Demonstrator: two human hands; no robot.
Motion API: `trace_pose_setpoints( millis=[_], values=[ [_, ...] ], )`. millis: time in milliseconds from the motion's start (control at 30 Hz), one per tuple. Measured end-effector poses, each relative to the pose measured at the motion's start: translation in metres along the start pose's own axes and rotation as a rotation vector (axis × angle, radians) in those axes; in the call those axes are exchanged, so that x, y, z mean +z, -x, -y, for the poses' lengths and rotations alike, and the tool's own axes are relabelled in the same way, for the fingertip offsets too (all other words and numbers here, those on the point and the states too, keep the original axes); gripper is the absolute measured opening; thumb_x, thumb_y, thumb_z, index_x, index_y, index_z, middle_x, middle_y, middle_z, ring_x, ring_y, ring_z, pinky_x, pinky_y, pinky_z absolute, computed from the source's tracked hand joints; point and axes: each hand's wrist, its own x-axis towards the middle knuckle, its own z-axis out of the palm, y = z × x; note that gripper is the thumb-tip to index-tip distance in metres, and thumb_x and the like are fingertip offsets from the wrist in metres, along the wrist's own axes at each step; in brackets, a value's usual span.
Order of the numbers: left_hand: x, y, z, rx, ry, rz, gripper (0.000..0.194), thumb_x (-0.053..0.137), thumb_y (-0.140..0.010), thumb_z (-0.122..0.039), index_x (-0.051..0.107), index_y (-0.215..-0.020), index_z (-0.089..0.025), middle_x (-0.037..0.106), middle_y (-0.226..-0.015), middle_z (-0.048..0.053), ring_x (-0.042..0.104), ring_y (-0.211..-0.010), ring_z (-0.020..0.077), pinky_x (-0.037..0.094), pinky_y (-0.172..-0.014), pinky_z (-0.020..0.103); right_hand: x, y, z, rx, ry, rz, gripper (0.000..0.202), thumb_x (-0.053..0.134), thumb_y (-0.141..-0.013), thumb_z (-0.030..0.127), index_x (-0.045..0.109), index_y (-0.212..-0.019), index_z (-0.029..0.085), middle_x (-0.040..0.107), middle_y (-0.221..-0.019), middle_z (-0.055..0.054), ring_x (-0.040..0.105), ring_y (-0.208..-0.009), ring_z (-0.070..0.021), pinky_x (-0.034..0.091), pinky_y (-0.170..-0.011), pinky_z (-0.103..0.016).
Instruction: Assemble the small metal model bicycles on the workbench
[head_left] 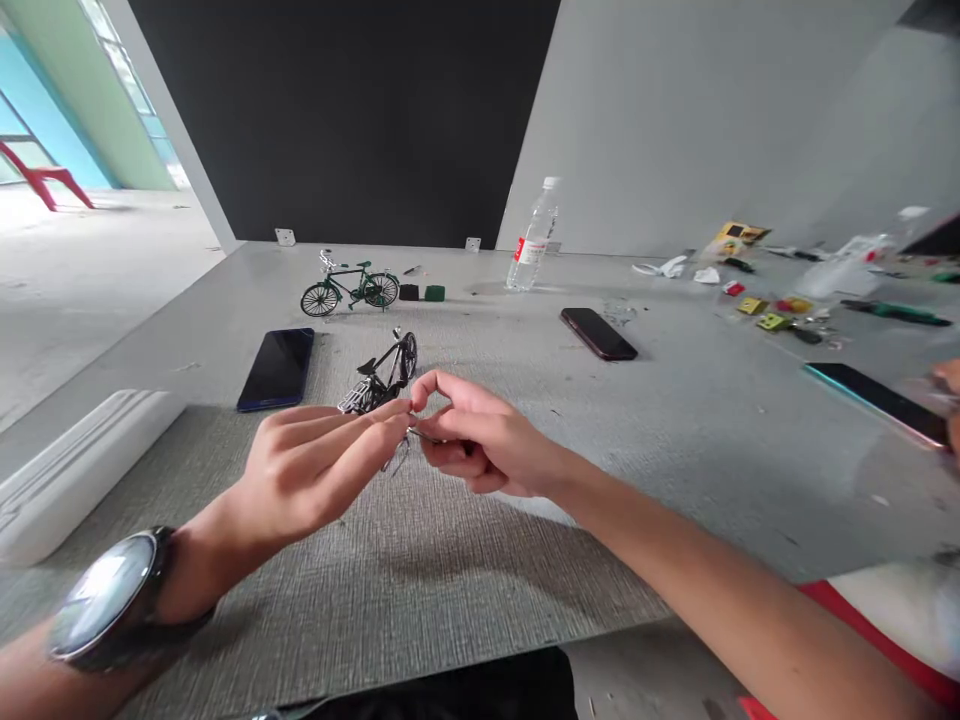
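Observation:
My left hand (319, 465), with a watch on its wrist, and my right hand (480, 430) meet over the grey textured table (465, 580). Their fingertips are pinched together around a small, thin metal part (424, 435), with fine wire-like pieces hanging just below. What exactly the part is cannot be made out. Directly behind the fingers is a small black model bicycle (382, 375), its lower end partly hidden by my left hand. Farther back stands a green model bicycle (350, 285) with a black block (409, 292) and a green block (435, 293) at its right.
A dark phone (277, 369) and a white case (82, 470) lie at the left. Another phone (598, 333) and a water bottle (534, 235) are right of centre. At the far right, a person's hand (951, 395) is by a phone (877, 402), near small yellow parts (772, 321).

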Motion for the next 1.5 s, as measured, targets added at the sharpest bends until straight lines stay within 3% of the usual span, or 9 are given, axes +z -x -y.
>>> trace_pose_setpoints(
  millis=[267,500,567,700,833,933,1267,1400,1500],
  values=[
    [0.004,-0.006,0.001,-0.002,-0.163,0.035,0.02,0.051,-0.094,-0.006,0.06,-0.112,-0.008,0.069,-0.068,0.003,0.057,-0.047,0.0125,0.041,-0.043,0.027,-0.005,-0.004,-0.002,-0.04,0.125,-0.102,0.014,0.053,-0.096,0.035,0.042,-0.096,0.026,0.034,-0.061,0.008,0.018,-0.049,-0.0077,0.012,-0.038,-0.02],
    [0.012,-0.003,-0.005,-0.114,-0.115,0.082,0.021,0.055,-0.095,-0.013,0.059,-0.115,-0.016,0.068,-0.07,-0.001,0.058,-0.052,0.0111,0.043,-0.05,0.025,-0.013,-0.005,0.0,-0.295,0.568,-0.228,0.017,0.053,-0.096,0.04,0.047,-0.099,0.024,0.047,-0.064,0.006,0.036,-0.054,-0.009,0.029,-0.048,-0.024],
    [0.016,-0.004,-0.01,-0.233,-0.033,0.057,0.017,0.058,-0.094,-0.016,0.06,-0.111,-0.018,0.068,-0.071,-0.002,0.06,-0.054,0.0107,0.046,-0.053,0.024,-0.029,-0.004,0.004,-0.346,0.741,-0.296,0.016,0.052,-0.096,0.039,0.05,-0.096,0.023,0.051,-0.068,0.004,0.04,-0.055,-0.0094,0.031,-0.05,-0.026],
    [0.022,-0.011,-0.021,-0.607,0.418,0.12,0.022,0.06,-0.094,-0.022,0.058,-0.115,-0.021,0.07,-0.074,-0.003,0.064,-0.057,0.0097,0.051,-0.057,0.02,-0.085,-0.003,0.003,-0.345,1.155,-0.69,0.017,0.042,-0.099,0.036,0.053,-0.097,0.022,0.054,-0.069,0.001,0.047,-0.059,-0.0132,0.034,-0.056,-0.029],
    [0.026,-0.015,-0.026,-0.828,0.879,0.243,0.033,0.054,-0.096,-0.024,0.048,-0.128,-0.022,0.07,-0.081,-0.001,0.064,-0.062,0.011,0.052,-0.058,0.022,-0.137,-0.009,-0.015,-0.169,1.36,-0.695,0.023,0.036,-0.098,0.023,0.057,-0.106,0.021,0.064,-0.1,-0.01,0.059,-0.084,-0.0206,0.043,-0.07,-0.034],
    [0.029,-0.014,-0.028,-0.897,1.026,0.283,0.028,0.053,-0.096,-0.026,0.048,-0.123,-0.02,0.067,-0.081,0.0,0.062,-0.066,0.0118,0.052,-0.063,0.024,-0.153,-0.016,-0.025,-0.172,1.399,-0.685,0.024,0.039,-0.094,0.017,0.059,-0.106,0.02,0.063,-0.11,-0.012,0.058,-0.094,-0.0232,0.044,-0.08,-0.037],
    [0.037,-0.013,-0.029,-0.953,1.038,0.441,0.042,0.046,-0.097,-0.032,0.043,-0.136,-0.016,0.05,-0.07,-0.005,0.047,-0.056,0.0105,0.041,-0.051,0.023,-0.15,-0.017,-0.024,-0.191,1.449,-0.679,0.024,0.045,-0.09,0.014,0.065,-0.101,0.02,0.063,-0.103,-0.01,0.059,-0.086,-0.0216,0.044,-0.081,-0.038],
    [0.036,-0.013,-0.028,-0.948,1.01,0.458,0.03,0.047,-0.097,-0.032,0.058,-0.118,-0.015,0.051,-0.069,-0.004,0.048,-0.054,0.0095,0.04,-0.05,0.022,-0.125,-0.015,-0.013,-0.293,1.418,-0.667,0.019,0.05,-0.093,0.023,0.066,-0.103,0.021,0.064,-0.105,-0.009,0.058,-0.09,-0.0208,0.044,-0.085,-0.038],
    [0.037,-0.013,-0.027,-0.946,0.997,0.424,0.025,0.048,-0.097,-0.032,0.061,-0.11,-0.015,0.056,-0.072,-0.002,0.051,-0.054,0.0095,0.041,-0.049,0.021,-0.092,-0.012,-0.003,-0.476,1.103,-0.516,0.024,0.051,-0.096,0.037,0.069,-0.1,0.02,0.068,-0.099,-0.006,0.06,-0.087,-0.0174,0.046,-0.079,-0.033]
  ],
)
